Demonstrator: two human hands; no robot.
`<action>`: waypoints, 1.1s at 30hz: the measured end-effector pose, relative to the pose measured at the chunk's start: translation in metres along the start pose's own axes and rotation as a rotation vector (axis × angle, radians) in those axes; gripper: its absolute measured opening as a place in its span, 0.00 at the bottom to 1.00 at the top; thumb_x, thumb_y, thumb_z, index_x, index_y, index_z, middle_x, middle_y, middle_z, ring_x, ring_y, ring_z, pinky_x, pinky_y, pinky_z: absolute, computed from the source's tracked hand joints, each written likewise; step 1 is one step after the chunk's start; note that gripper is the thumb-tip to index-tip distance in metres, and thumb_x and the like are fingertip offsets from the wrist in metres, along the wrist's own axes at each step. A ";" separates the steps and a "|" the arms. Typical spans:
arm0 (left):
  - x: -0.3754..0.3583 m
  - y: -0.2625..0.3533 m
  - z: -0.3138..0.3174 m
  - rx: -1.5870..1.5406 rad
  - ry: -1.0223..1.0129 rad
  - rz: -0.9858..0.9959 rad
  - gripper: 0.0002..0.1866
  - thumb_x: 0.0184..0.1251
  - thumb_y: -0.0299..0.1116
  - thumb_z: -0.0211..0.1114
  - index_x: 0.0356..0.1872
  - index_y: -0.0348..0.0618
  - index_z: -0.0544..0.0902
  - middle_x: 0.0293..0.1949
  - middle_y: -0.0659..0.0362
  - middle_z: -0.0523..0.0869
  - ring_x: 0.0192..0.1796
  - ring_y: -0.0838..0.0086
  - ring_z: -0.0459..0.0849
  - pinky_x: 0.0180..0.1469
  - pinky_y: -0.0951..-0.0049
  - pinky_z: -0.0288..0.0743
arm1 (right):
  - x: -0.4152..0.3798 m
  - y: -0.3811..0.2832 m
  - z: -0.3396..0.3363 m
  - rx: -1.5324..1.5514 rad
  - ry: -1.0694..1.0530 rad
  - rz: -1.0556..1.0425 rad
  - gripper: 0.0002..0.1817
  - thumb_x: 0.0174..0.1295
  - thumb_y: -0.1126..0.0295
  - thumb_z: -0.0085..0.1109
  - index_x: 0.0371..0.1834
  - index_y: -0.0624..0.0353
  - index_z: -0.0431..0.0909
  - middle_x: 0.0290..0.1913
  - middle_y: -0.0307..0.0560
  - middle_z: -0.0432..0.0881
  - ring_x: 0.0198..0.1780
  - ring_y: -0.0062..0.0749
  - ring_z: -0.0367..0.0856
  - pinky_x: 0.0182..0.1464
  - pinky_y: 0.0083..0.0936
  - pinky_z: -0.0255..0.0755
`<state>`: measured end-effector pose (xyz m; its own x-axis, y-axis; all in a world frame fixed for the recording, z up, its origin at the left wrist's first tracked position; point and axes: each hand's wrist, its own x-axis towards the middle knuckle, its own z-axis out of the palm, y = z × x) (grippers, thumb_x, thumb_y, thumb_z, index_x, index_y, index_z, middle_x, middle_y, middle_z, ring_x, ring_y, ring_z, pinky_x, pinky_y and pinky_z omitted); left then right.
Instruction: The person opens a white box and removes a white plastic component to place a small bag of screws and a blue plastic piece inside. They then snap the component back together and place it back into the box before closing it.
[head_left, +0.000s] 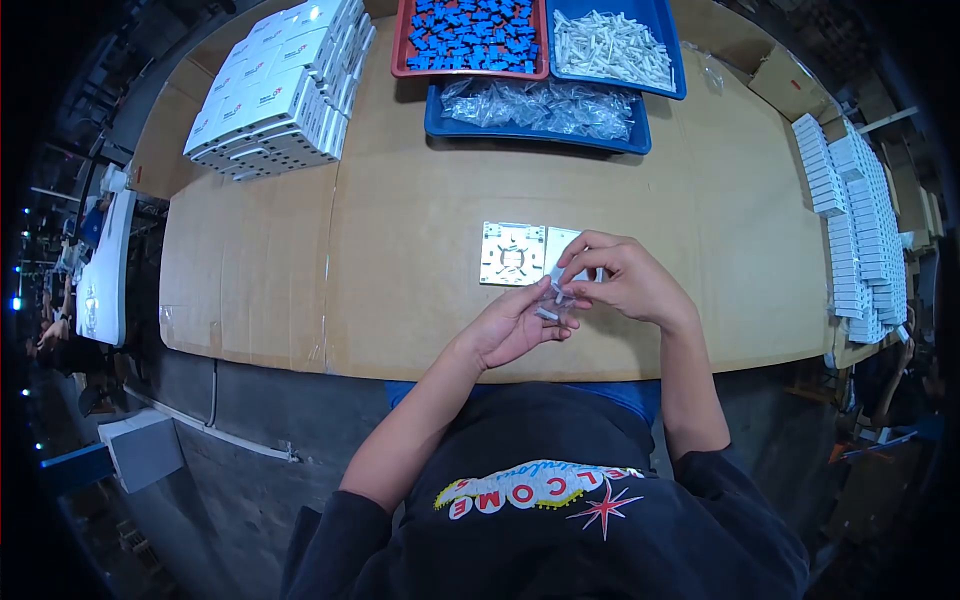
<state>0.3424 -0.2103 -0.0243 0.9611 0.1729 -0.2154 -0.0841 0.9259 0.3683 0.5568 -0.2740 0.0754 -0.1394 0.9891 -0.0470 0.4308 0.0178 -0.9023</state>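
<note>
My left hand holds a small clear plastic bag between thumb and fingers, with small white pieces showing in it. Over the bag's upper end, my right hand pinches with thumb and fingertips; whether a loose piece is also between them is hidden. Just beyond my hands lies a white square frame with a round cut-out pattern. Beside it is a plain white plate, partly covered by my right hand.
Farther back stand a red tray of blue parts, a blue tray of white plugs and a blue tray of clear bags. White boxes are stacked left, more white units right. Cardboard covers the table.
</note>
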 end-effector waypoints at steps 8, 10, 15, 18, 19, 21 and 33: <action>-0.002 -0.005 -0.010 0.023 -0.025 0.023 0.26 0.88 0.51 0.52 0.65 0.38 0.79 0.59 0.50 0.88 0.56 0.65 0.89 0.60 0.63 0.83 | 0.007 0.001 -0.002 0.071 -0.269 0.031 0.10 0.76 0.73 0.61 0.50 0.65 0.89 0.59 0.46 0.87 0.45 0.26 0.86 0.48 0.27 0.81; -0.003 -0.003 -0.008 0.012 -0.060 0.027 0.25 0.89 0.50 0.51 0.67 0.38 0.77 0.60 0.47 0.87 0.56 0.63 0.88 0.62 0.60 0.82 | 0.005 -0.004 -0.003 0.151 -0.275 0.102 0.12 0.79 0.71 0.58 0.53 0.66 0.88 0.61 0.47 0.86 0.46 0.26 0.86 0.49 0.28 0.81; -0.012 0.010 0.016 -0.037 -0.094 0.049 0.24 0.87 0.36 0.48 0.75 0.32 0.69 0.68 0.42 0.81 0.65 0.55 0.85 0.67 0.57 0.80 | 0.000 -0.001 -0.006 0.102 -0.214 0.029 0.16 0.82 0.66 0.54 0.54 0.69 0.87 0.63 0.47 0.85 0.50 0.26 0.86 0.55 0.28 0.80; -0.016 0.020 0.044 0.071 -0.015 0.078 0.28 0.83 0.30 0.47 0.78 0.28 0.65 0.71 0.39 0.77 0.71 0.49 0.81 0.73 0.52 0.76 | -0.001 -0.007 -0.011 0.215 -0.184 0.107 0.18 0.83 0.63 0.54 0.54 0.69 0.87 0.63 0.46 0.85 0.52 0.25 0.85 0.55 0.27 0.81; -0.017 0.023 0.051 0.118 0.030 0.089 0.29 0.81 0.28 0.47 0.79 0.28 0.63 0.73 0.38 0.76 0.73 0.48 0.79 0.75 0.50 0.75 | 0.000 -0.010 -0.014 0.280 -0.180 0.156 0.19 0.83 0.62 0.54 0.53 0.68 0.88 0.63 0.46 0.85 0.52 0.24 0.85 0.55 0.27 0.81; -0.016 0.027 0.059 0.165 0.015 0.077 0.29 0.82 0.29 0.46 0.79 0.28 0.63 0.73 0.37 0.75 0.74 0.46 0.78 0.77 0.49 0.73 | 0.002 -0.014 -0.019 0.246 -0.178 0.127 0.19 0.83 0.61 0.54 0.53 0.68 0.88 0.63 0.45 0.85 0.52 0.24 0.85 0.53 0.25 0.82; -0.006 0.026 0.059 0.147 0.121 0.134 0.25 0.91 0.44 0.44 0.72 0.35 0.71 0.64 0.41 0.84 0.65 0.48 0.87 0.68 0.50 0.82 | 0.011 -0.020 -0.017 0.248 -0.158 0.071 0.21 0.84 0.61 0.53 0.53 0.70 0.87 0.56 0.48 0.89 0.53 0.30 0.86 0.59 0.29 0.79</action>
<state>0.3503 -0.2070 0.0394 0.9044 0.3387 -0.2595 -0.1614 0.8346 0.5267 0.5617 -0.2608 0.1001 -0.2618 0.9514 -0.1623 0.2160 -0.1061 -0.9706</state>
